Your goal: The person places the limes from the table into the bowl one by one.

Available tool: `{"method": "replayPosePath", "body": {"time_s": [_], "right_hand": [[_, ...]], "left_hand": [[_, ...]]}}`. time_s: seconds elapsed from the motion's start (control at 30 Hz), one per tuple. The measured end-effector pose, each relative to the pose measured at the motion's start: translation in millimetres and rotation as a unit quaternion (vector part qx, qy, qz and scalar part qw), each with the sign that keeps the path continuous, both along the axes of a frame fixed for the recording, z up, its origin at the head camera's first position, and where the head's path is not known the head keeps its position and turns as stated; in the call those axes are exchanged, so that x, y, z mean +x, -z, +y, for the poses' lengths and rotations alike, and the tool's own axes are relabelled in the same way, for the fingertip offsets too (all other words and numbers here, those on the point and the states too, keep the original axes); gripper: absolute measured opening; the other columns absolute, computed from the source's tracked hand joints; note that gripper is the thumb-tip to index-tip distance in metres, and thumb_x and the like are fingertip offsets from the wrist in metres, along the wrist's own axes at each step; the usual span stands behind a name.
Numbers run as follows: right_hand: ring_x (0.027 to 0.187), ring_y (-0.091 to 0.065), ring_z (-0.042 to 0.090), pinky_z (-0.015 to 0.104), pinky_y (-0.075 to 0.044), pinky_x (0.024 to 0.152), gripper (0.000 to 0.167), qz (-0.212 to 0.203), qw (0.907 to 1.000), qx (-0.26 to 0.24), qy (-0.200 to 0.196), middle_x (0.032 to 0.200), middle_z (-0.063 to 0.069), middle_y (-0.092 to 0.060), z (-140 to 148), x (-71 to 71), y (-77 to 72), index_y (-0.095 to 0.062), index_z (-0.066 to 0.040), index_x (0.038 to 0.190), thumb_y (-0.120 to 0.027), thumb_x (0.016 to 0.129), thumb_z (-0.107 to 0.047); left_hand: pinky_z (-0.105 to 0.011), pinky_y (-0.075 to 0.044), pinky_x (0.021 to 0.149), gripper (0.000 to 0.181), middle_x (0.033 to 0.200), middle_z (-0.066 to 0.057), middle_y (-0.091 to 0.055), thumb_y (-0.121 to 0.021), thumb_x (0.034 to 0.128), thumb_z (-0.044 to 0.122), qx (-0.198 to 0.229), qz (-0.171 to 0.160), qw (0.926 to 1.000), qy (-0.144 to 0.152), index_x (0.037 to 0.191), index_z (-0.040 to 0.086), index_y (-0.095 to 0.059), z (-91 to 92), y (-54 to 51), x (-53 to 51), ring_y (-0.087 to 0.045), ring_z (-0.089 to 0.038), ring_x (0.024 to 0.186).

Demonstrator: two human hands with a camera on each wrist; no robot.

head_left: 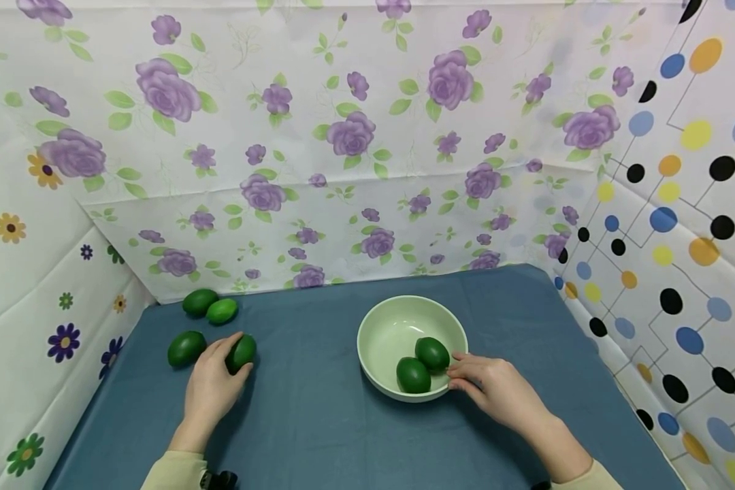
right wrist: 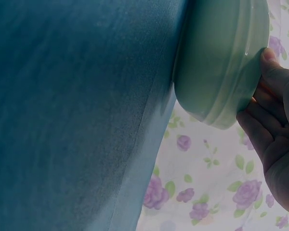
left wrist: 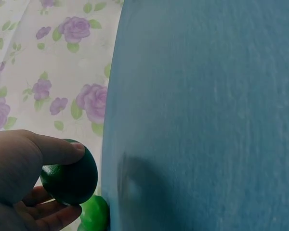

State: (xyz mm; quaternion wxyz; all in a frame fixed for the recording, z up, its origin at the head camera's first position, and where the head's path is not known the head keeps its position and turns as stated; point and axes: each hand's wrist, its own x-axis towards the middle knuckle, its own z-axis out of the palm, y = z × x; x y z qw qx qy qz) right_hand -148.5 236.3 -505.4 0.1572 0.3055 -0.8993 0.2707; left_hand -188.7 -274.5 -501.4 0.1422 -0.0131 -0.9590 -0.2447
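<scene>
At the left of the head view, my left hand (head_left: 213, 383) pinches a dark green fruit (head_left: 241, 354) between thumb and fingers. The left wrist view shows that same fruit (left wrist: 71, 175) in the grip of the left hand (left wrist: 26, 178), with a brighter green fruit (left wrist: 94, 213) behind it. My right hand (head_left: 502, 395) touches the right rim of a pale green bowl (head_left: 380, 327), which holds two dark green fruits (head_left: 413, 376) (head_left: 432, 354). Seen from the right wrist, thumb and fingers of the right hand (right wrist: 279, 120) rest on the bowl's side (right wrist: 221, 62).
Three more green fruits (head_left: 186, 349) (head_left: 200, 303) (head_left: 222, 312) lie at the left on the blue cloth (head_left: 300, 408). A flowered sheet (head_left: 318, 136) hangs at the back, with a daisy-patterned one (head_left: 37, 306) at the left and a dotted one (head_left: 680, 272) at the right.
</scene>
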Motion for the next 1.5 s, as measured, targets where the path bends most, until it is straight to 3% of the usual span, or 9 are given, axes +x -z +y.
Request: {"method": "replayPosePath", "body": {"time_s": [0.3, 0.63, 1.07, 1.5], "right_hand": [[0.12, -0.073, 0.026, 0.04, -0.064, 0.088, 0.016, -0.014, 0.9999, 0.0, -0.004, 0.109, -0.004, -0.081, -1, 3.3, 0.9, -0.086, -0.015, 0.107, -0.087, 0.091, -0.017], [0.119, -0.073, 0.026, 0.039, -0.065, 0.086, 0.016, -0.021, 0.9997, -0.002, -0.008, 0.108, -0.005, -0.081, -1, 6.7, 4.5, -0.086, -0.015, 0.107, -0.087, 0.091, -0.018], [0.119, -0.073, 0.026, 0.039, -0.065, 0.086, 0.016, -0.01, 0.9999, -0.002, -0.006, 0.109, -0.004, -0.081, -1, 1.5, 0.4, -0.085, -0.015, 0.107, -0.087, 0.091, -0.017], [0.12, -0.073, 0.026, 0.041, -0.065, 0.087, 0.015, -0.001, 0.9999, 0.0, -0.01, 0.109, -0.006, -0.08, 1, -1.7, -0.5, -0.086, -0.015, 0.107, -0.086, 0.092, -0.017]], "left_hand": [[-0.068, -0.05, 0.101, 0.067, 0.145, -0.028, -0.058, -0.086, 0.0922, 0.009, 0.024, 0.004, 0.9993, 0.028, 0.153, 0.004, -0.058, 16.2, -3.0, 0.6, -0.058, -0.05, 0.129], [-0.063, -0.055, 0.097, 0.067, 0.146, -0.023, -0.06, -0.087, 0.092, 0.012, 0.074, 0.007, 0.9946, 0.072, 0.153, 0.008, -0.059, 54.3, -5.6, 3.1, -0.062, -0.045, 0.127], [-0.051, -0.06, 0.084, 0.066, 0.141, -0.015, -0.065, -0.091, 0.0892, 0.013, 0.112, 0.034, 0.9858, 0.121, 0.149, 0.013, -0.064, 107.0, -21.0, 0.1, -0.068, -0.035, 0.118], [-0.042, -0.057, 0.08, 0.065, 0.142, -0.011, -0.065, -0.091, 0.0894, 0.013, 0.144, 0.046, 0.9743, 0.167, 0.149, 0.013, -0.065, 143.7, -34.0, -0.6, -0.068, -0.028, 0.117]]}}
